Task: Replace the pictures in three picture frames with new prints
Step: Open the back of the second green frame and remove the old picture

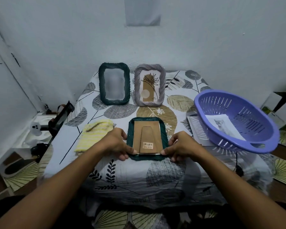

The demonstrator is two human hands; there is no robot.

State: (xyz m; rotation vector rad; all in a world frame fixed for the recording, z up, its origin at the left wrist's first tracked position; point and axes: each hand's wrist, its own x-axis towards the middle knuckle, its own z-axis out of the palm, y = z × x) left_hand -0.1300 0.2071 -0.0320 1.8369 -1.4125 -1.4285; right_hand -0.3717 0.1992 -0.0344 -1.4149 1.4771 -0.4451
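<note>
At 3 o'clock on the leaf-patterned cloth-covered surface, a purple slotted plastic basket holds a cat print. At centre, left hand and right hand pinch the near corners of a face-down dark green rope-edged picture frame.

One head-worn wide-angle view looks forward and down over the patterned table from its near edge, close above both forearms, facing the pale wall behind it.

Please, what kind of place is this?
Probably a room in a home, maybe a bedroom: a leaf-print sheet covers the low work surface, plain painted walls meet in a corner, and a purple plastic basket sits alongside.
</note>
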